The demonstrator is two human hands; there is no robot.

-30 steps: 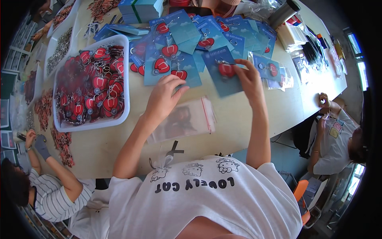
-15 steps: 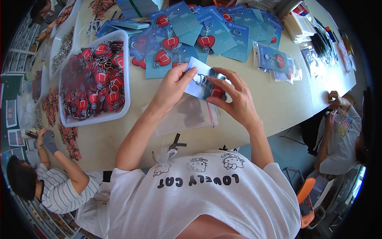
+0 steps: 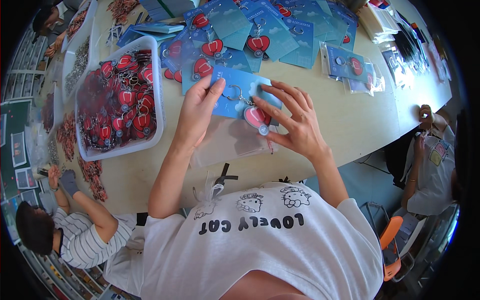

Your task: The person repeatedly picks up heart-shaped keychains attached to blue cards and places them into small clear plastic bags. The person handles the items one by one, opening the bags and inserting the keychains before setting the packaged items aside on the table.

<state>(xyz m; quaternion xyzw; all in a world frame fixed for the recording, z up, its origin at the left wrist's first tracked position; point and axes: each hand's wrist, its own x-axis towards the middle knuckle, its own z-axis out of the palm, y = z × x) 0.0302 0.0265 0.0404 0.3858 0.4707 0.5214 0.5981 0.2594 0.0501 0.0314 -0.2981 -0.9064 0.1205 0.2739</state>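
Note:
My left hand [image 3: 196, 115] pinches the left edge of a blue printed card [image 3: 235, 77], thumb on its face. On the card lies a keychain with a silver ring and a red heart-shaped pendant [image 3: 256, 118], with a small round grey charm at the tip. My right hand [image 3: 299, 120] grips the keychain against the card; fingertips press on the chain and the thumb is beside the heart. Under the card, clear plastic bags [image 3: 227, 145] lie on the table, partly hidden by it. Beyond my hands are several blue cards [image 3: 295, 52] with similar heart keychains on them.
At the left, a white bin [image 3: 159, 100] is full of red heart keychains. Packed cards in clear bags [image 3: 350, 70] lie to the right. A stack of blue cards [image 3: 162, 9] stands at the back. Co-workers sit at left and right; an orange chair [image 3: 391, 232] is lower right.
The card has moved left and its face has turned toward me, so the keychain shows more fully. My right fingers have spread and shifted over the chain and heart.

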